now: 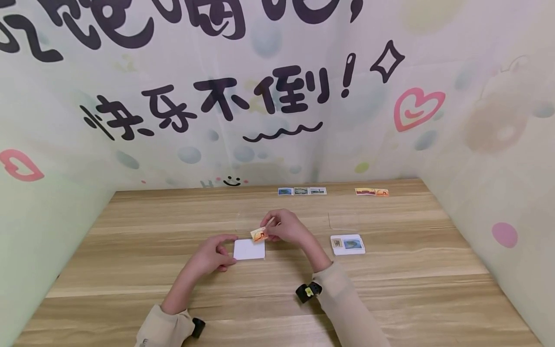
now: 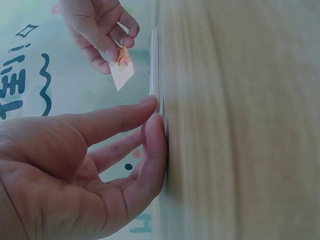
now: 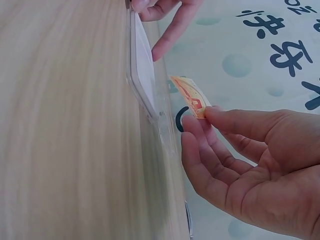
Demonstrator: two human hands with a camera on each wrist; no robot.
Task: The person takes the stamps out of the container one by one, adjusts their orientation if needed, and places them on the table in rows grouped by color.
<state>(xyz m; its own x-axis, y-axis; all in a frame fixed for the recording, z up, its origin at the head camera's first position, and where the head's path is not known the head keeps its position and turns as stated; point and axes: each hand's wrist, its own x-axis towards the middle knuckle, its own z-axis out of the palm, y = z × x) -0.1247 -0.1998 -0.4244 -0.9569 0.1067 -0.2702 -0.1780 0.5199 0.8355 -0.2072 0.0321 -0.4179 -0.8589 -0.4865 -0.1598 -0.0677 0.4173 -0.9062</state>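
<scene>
A small orange-and-cream stamp (image 1: 258,234) is pinched at its right side between the thumb and fingers of my right hand (image 1: 286,225). It hangs tilted over the far edge of a blank white card (image 1: 249,250). In the right wrist view the stamp (image 3: 191,97) stands off the card (image 3: 142,62), which sits in a thin clear holder. My left hand (image 1: 210,253) grips the card's left side, one finger at the far corner and the thumb at the near one. Seen from the left wrist, these fingertips (image 2: 148,100) meet at the edge.
To the right lies a second white card (image 1: 348,251) bearing two stamps. Three bluish and grey stamps (image 1: 301,191) form a row near the back wall, with a pair of orange and red stamps (image 1: 372,192) farther right. A clear plate (image 1: 342,220) lies behind the second card.
</scene>
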